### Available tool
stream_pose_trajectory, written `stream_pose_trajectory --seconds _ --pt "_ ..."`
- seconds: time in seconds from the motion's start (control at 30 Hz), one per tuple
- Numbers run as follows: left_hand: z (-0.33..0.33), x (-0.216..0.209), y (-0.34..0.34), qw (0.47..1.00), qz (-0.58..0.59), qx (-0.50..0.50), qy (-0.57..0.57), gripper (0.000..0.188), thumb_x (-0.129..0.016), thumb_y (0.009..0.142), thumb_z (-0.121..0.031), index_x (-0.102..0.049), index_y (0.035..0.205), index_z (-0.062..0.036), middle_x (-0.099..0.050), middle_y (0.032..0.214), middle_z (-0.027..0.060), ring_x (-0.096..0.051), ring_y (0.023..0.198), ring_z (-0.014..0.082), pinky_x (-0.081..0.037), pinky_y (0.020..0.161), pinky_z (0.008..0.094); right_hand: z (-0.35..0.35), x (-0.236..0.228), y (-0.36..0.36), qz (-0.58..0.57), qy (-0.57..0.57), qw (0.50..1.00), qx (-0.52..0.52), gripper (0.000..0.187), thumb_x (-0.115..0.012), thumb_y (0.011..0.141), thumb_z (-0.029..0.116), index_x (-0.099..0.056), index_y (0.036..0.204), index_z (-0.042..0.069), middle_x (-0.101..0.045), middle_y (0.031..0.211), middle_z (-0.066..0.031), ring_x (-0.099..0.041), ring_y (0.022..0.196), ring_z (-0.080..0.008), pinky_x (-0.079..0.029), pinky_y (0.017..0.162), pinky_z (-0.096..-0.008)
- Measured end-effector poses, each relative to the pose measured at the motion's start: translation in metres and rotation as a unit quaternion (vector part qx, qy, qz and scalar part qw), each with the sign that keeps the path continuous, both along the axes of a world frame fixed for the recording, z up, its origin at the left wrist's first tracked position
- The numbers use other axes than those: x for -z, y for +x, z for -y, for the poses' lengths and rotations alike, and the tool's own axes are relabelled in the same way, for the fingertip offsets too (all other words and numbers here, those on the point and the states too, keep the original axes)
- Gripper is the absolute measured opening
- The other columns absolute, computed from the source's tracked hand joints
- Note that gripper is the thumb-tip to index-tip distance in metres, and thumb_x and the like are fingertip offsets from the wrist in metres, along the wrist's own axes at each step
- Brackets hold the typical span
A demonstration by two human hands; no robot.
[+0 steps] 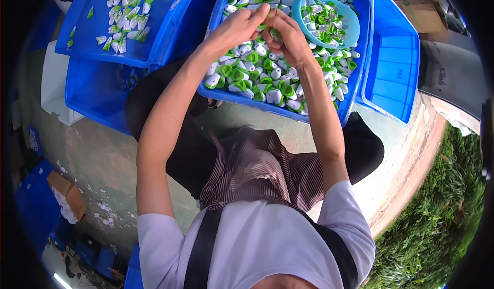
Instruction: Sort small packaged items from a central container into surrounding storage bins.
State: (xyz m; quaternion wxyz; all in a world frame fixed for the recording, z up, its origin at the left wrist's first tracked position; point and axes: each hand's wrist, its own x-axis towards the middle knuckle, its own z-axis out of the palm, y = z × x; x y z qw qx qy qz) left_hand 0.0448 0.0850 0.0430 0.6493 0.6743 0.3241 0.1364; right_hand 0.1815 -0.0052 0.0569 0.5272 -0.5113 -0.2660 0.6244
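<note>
My left hand (237,28) and my right hand (286,36) meet above a blue bin (348,100) full of small white-and-green plastic pieces (250,73). Both hands are closed, fingertips together. A bit of green shows between them, apparently a small green plastic piece (266,20), mostly hidden by the fingers. Beside my right hand, a teal oval basin (351,17) rests on the heap. Clear and green small parts (324,20) lie inside it.
At the upper left, a blue tray (85,34) carries a loose cluster of white-and-green pieces (128,16), over another blue bin (95,91). A blue crate (393,52) stands at the right, near a cardboard box (422,8). Grass (432,206) borders the floor at the lower right.
</note>
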Motion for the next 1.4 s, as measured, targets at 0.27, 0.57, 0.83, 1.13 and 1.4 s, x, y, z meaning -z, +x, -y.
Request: stream_pose_trajectory --seconds 0.27,0.57,0.83,1.13,1.4 --pt "0.011 -0.002 0.004 0.977 0.100 -0.041 -0.184 0.054 -0.040 0.100 -0.045 -0.063 0.090 0.0023 -0.059 0.073 0.0052 -0.043 0.055 0.0067 -0.034 0.050 0.0215 0.008 0.010 0.039 0.140 0.011 0.954 0.264 0.021 -0.053 0.090 0.023 -0.056 0.091 0.002 -0.049 0.057 -0.0047 -0.039 0.042 -0.0130 -0.030 0.038 -0.0294" --pt "0.007 0.011 0.002 0.972 0.028 -0.056 -0.226 0.057 -0.042 0.097 -0.052 -0.057 0.070 -0.0033 -0.056 0.063 0.0065 -0.047 0.048 0.0093 -0.032 0.043 0.0223 0.016 0.048 0.030 -0.212 -0.174 0.909 0.315 0.054 -0.067 0.086 0.037 -0.048 0.110 -0.006 -0.058 0.105 -0.0238 -0.057 0.098 -0.0345 -0.050 0.085 -0.0453" --pt "0.006 0.028 0.001 0.972 -0.020 -0.049 -0.227 0.056 -0.043 0.096 -0.052 -0.056 0.068 -0.0048 -0.055 0.059 0.0054 -0.047 0.046 0.0091 -0.032 0.042 0.0221 0.010 0.070 0.043 -0.305 -0.034 0.820 0.483 0.028 -0.047 0.091 0.011 -0.039 0.109 -0.009 -0.055 0.102 -0.0244 -0.062 0.089 -0.0337 -0.058 0.075 -0.0367" --pt "0.014 0.036 0.011 0.974 -0.062 -0.034 -0.214 0.060 -0.043 0.095 -0.054 -0.056 0.063 -0.0049 -0.049 0.052 0.0035 -0.043 0.043 0.0093 -0.030 0.042 0.0217 0.141 -0.043 0.201 -0.110 -0.049 0.923 0.366 0.019 -0.054 0.088 0.013 -0.049 0.080 -0.003 -0.055 0.061 -0.0086 -0.059 0.050 -0.0178 -0.047 0.041 -0.0207" --pt "0.028 0.028 0.010 0.972 -0.080 0.019 -0.219 0.053 -0.043 0.097 -0.049 -0.052 0.069 -0.0057 -0.053 0.064 0.0063 -0.047 0.050 0.0121 -0.033 0.045 0.0236 0.223 0.033 0.350 0.268 -0.168 0.793 0.520 0.034 -0.059 0.081 0.022 -0.058 0.097 -0.008 -0.065 0.072 -0.0169 -0.066 0.056 -0.0238 -0.052 0.045 -0.0287"
